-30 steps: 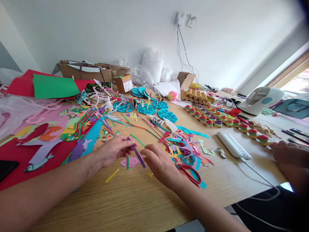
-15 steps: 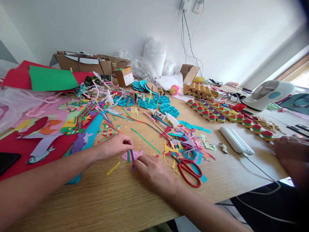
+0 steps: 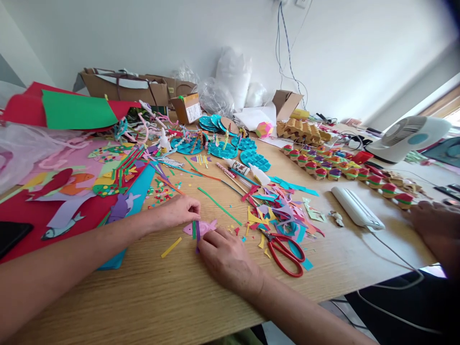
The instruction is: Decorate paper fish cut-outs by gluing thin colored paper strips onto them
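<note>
A small pink paper fish (image 3: 189, 229) lies on the wooden table between my hands, a green paper strip (image 3: 194, 230) across its body. Beside the green one, a purple paper strip (image 3: 197, 231) also crosses the fish. My left hand (image 3: 176, 211) pinches the purple strip's upper end between thumb and finger. With curled fingers, my right hand (image 3: 232, 258) is at the strip's lower end, beside the fish's tail; its fingertips are partly hidden. A loose yellow strip (image 3: 171, 247) lies to the lower left, and a long green strip (image 3: 220, 206) lies beyond the fish.
Red-handled scissors (image 3: 287, 254) and a heap of paper scraps (image 3: 283, 211) lie to the right. Paper fish on a red sheet (image 3: 21, 211) spread leftward. Glue bottles (image 3: 258, 175), a white power bank (image 3: 355, 208) and another person's hand (image 3: 427, 223) are farther right.
The view has shifted slightly, moving the scene a little to the right. Both hands keep about the same hold at the purple strip, which still lies across the fish.
</note>
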